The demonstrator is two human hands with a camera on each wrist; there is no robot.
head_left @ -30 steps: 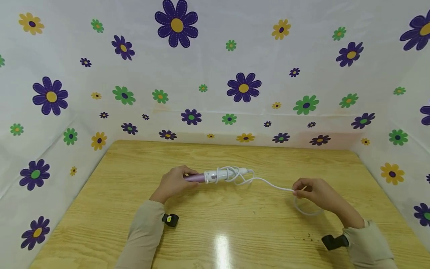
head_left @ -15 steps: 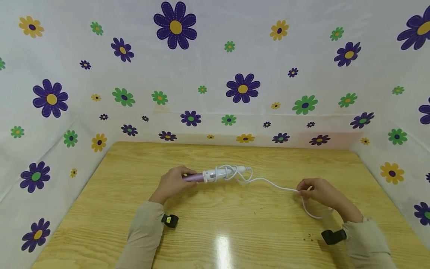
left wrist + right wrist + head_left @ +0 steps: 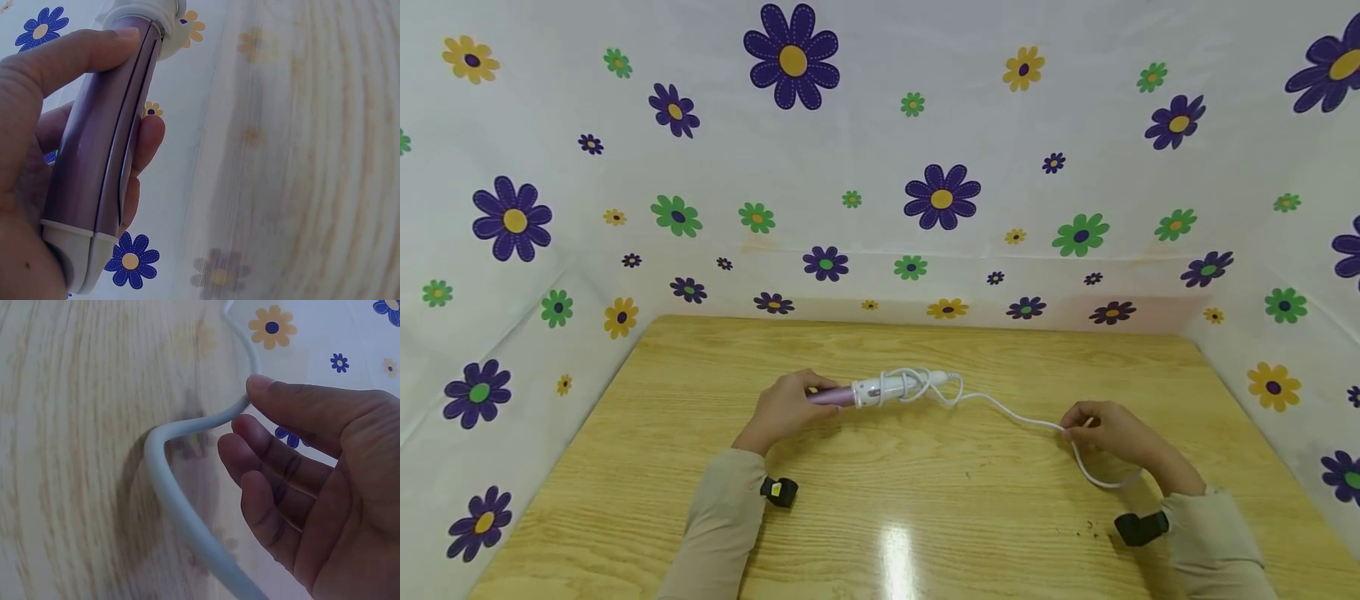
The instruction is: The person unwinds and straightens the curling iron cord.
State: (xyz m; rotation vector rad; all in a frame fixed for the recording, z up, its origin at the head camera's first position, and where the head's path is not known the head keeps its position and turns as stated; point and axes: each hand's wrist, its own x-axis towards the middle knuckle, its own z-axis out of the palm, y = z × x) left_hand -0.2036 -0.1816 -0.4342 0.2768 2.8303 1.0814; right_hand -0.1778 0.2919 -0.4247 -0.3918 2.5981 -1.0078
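A hair straightener (image 3: 867, 392) with a purple barrel and white handle lies across the middle of the head view, angled slightly. Its white cord (image 3: 1015, 414) is looped loosely round the handle. My left hand (image 3: 781, 410) grips the purple barrel (image 3: 100, 144), thumb along the top and fingers curled underneath, as the left wrist view shows. To the right, my right hand (image 3: 1112, 433) pinches the cord between thumb and index finger. In the right wrist view the cord (image 3: 181, 512) bends below the pinch and runs toward the lower edge, while the other fingers are loosely curled.
A wood-grain table (image 3: 925, 483) lies under both hands. White sheeting (image 3: 865, 125) printed with flowers encloses its back and sides. Small dark specks (image 3: 1086, 531) mark the tabletop near the right wrist, and a black wrist camera (image 3: 1141, 528) sits on each sleeve.
My right hand has shifted slightly right with the cord, and the cord's free loop has moved right too. The left hand and hair straightener have barely moved.
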